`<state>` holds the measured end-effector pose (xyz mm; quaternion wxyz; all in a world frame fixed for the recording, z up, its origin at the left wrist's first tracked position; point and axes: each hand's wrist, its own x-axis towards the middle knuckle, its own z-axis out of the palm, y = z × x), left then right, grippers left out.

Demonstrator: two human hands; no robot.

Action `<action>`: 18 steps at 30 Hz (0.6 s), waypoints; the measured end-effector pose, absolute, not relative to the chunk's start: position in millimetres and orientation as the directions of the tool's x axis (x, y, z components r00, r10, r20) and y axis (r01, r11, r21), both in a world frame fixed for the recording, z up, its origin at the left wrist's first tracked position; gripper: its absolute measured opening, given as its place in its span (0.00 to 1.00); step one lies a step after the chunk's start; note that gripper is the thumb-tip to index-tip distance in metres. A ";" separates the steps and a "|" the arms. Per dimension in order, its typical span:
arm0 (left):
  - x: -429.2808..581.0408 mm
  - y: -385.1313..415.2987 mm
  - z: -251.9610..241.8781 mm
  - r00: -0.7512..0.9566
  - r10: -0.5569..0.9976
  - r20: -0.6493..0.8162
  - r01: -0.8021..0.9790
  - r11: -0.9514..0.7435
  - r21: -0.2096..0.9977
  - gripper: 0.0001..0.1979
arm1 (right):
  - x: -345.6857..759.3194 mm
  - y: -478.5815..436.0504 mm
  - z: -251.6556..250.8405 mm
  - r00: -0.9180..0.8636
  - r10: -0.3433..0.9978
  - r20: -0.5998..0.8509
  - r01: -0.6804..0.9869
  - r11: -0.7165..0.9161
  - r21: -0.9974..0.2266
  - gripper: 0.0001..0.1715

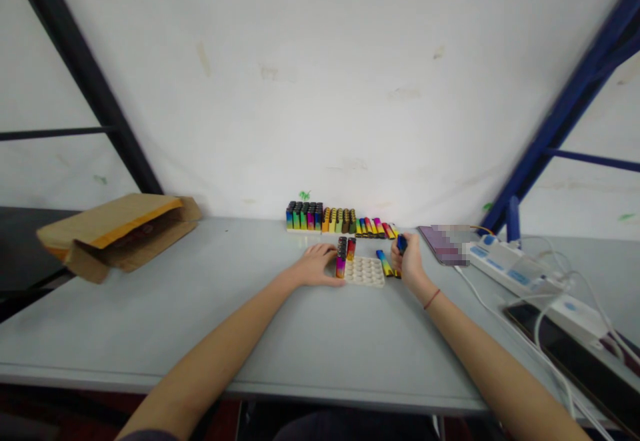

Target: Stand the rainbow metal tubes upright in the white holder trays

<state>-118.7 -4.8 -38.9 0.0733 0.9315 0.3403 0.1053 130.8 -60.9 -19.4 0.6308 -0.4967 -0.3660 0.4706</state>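
Observation:
A cream tray with round holes lies on the table between my hands. Upright lighters with rainbow colours fill its left column, and a red lighter stands beside them at the back. My left hand grips the tray's left end, thumb at the near corner and fingers at the far side. Closed round a blue-ended lighter, my right hand is just right of the tray. Below its fingers lie loose lighters, among them a blue-yellow lighter.
Behind, a tray of dark-topped lighters adjoins a tray of yellow and brown ones. Several loose lighters lie alongside. At left is an open cardboard box; at right, a tablet, a power strip, cables and a dark phone.

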 end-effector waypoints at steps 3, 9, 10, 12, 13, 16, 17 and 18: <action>-118.7 -4.8 -39.2 0.745 0.650 0.150 0.620 -0.757 0.206 0.42 | 130.5 -60.9 -22.3 0.298 0.954 0.001 -0.228 0.072 -0.971 0.32; -118.9 -4.0 -39.9 0.748 0.648 0.145 0.620 -0.759 0.199 0.42 | 130.4 -60.4 -21.8 0.284 0.959 -0.011 -0.251 0.063 -0.966 0.33; -118.9 -4.0 -39.9 0.747 0.648 0.146 0.620 -0.759 0.198 0.42 | 129.9 -60.3 -21.6 0.280 0.960 -0.006 -0.250 0.066 -0.966 0.33; -118.8 -4.1 -39.8 0.747 0.648 0.149 0.620 -0.760 0.197 0.42 | 128.4 -60.4 -21.3 0.276 0.961 -0.007 -0.247 0.064 -0.967 0.33; -118.7 -4.3 -39.7 0.746 0.648 0.151 0.620 -0.760 0.198 0.41 | 127.4 -60.6 -21.1 0.278 0.961 -0.012 -0.248 0.059 -0.967 0.33; -118.3 -5.1 -39.0 0.747 0.647 0.151 0.617 -0.760 0.202 0.41 | 124.4 -62.3 -20.1 0.292 0.956 -0.031 -0.243 0.043 -0.969 0.31; -118.2 -5.4 -38.7 0.748 0.647 0.150 0.617 -0.761 0.203 0.41 | 123.6 -63.0 -19.7 0.298 0.954 -0.034 -0.240 0.041 -0.970 0.31; -118.1 -5.7 -38.5 0.748 0.646 0.150 0.617 -0.761 0.202 0.41 | 123.0 -63.7 -19.1 0.307 0.951 -0.037 -0.237 0.039 -0.971 0.31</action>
